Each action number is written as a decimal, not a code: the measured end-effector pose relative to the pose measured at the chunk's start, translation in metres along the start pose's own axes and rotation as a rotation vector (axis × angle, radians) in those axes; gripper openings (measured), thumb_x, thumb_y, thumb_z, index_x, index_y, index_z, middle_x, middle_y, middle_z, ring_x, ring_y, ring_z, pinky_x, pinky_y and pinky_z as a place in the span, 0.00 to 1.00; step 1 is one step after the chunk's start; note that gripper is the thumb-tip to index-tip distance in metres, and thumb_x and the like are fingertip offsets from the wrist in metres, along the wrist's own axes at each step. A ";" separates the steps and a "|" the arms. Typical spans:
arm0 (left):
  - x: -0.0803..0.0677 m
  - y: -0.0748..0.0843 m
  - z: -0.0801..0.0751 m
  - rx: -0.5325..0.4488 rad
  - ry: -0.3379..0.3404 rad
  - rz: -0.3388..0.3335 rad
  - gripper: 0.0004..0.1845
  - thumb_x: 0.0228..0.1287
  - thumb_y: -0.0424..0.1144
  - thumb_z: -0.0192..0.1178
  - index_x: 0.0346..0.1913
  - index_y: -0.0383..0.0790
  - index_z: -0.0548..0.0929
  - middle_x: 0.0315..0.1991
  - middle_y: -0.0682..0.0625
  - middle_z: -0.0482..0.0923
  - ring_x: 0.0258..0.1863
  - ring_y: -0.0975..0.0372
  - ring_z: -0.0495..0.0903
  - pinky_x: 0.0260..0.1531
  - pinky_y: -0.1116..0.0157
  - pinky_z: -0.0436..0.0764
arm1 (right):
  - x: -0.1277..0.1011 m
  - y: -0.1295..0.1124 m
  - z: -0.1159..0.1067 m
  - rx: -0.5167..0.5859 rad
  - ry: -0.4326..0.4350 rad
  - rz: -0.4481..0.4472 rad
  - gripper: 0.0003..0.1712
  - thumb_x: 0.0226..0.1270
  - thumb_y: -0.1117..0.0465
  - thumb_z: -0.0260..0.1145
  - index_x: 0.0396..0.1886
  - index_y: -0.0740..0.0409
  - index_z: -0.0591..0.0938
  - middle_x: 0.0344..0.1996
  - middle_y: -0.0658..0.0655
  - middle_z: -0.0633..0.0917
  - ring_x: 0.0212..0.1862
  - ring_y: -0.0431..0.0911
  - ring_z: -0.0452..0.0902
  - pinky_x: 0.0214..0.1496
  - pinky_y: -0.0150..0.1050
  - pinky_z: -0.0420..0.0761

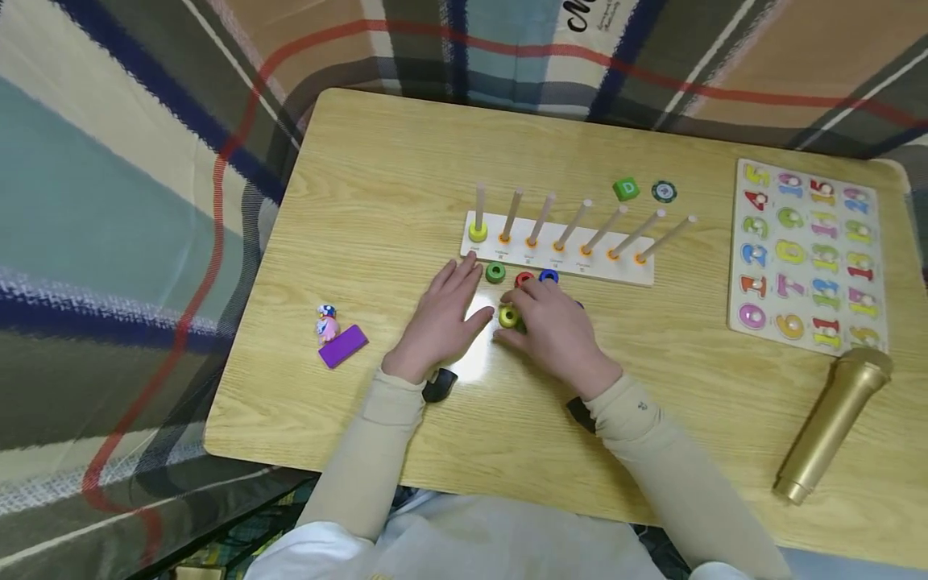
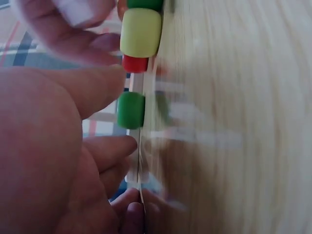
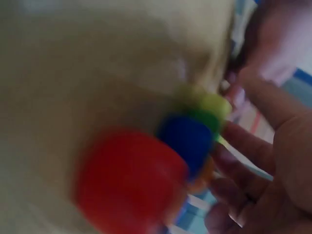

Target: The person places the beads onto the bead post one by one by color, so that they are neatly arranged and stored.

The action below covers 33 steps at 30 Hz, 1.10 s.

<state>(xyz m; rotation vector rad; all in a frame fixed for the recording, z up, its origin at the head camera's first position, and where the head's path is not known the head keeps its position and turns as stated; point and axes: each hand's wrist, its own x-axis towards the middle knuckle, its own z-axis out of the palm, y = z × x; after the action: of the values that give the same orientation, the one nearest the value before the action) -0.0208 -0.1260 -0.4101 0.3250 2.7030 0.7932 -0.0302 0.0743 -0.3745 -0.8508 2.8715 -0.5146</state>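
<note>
White, with small printed captions, the peg base (image 1: pixel 625 273) is lying on the wood-grain table (image 1: pixel 384 177) and is carrying seven pegs (image 1: pixel 541 219). One seated yellow ring (image 1: pixel 478 234) is encircling the leftmost peg; six pegs are standing bare, so the stacking, judged from this, is only beginning, and most of it is waiting. Loose rings are lying between the base and the person: one green ring (image 1: pixel 495 272), one red ring (image 1: pixel 524 279) and one blue ring (image 1: pixel 548 275) along the base's near edge; one loose yellow ring (image 1: pixel 505 316) and one half-hidden green ring (image 1: pixel 521 327) beside the right hand (image 1: pixel 557 329). An orange ring (image 3: pixel 201 178) is showing in the right wrist view; the full count under that hand is not discernible. The left hand (image 1: pixel 444 320) is extending straight fingers, thumb apart, and is holding nothing. The right hand is bending thumb and forefinger about the loose yellow ring; whether it is gripping cannot be told. Elsewhere are resting one green letter-D block (image 1: pixel 627 189), one poker chip (image 1: pixel 663 192), one number board (image 1: pixel 770 201), one gold microphone (image 1: pixel 830 431), one purple block (image 1: pixel 344 346) and one figurine (image 1: pixel 328 325).
</note>
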 end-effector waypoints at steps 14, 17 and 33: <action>-0.003 0.000 0.000 -0.026 0.008 -0.007 0.38 0.78 0.55 0.49 0.82 0.42 0.54 0.85 0.55 0.38 0.84 0.52 0.38 0.83 0.50 0.46 | 0.016 0.003 -0.018 0.310 0.357 0.118 0.20 0.70 0.59 0.70 0.58 0.64 0.80 0.47 0.62 0.85 0.38 0.54 0.79 0.39 0.44 0.78; -0.003 -0.001 -0.001 -0.016 0.012 -0.006 0.38 0.78 0.55 0.49 0.82 0.42 0.54 0.85 0.55 0.40 0.84 0.52 0.39 0.83 0.52 0.47 | 0.038 -0.001 -0.035 0.336 0.439 0.095 0.20 0.72 0.57 0.68 0.59 0.62 0.80 0.49 0.61 0.84 0.37 0.54 0.77 0.37 0.41 0.74; -0.004 -0.003 -0.002 0.015 0.004 0.020 0.37 0.78 0.55 0.49 0.81 0.41 0.55 0.85 0.53 0.41 0.84 0.53 0.40 0.83 0.57 0.45 | 0.095 -0.018 -0.062 0.127 0.358 0.108 0.22 0.74 0.48 0.65 0.63 0.50 0.82 0.51 0.56 0.86 0.45 0.51 0.83 0.41 0.49 0.84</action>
<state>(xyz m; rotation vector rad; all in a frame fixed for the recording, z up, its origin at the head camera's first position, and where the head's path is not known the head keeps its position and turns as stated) -0.0187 -0.1304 -0.4089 0.3549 2.7145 0.7807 -0.1125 0.0263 -0.3107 -0.6352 3.1327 -0.9088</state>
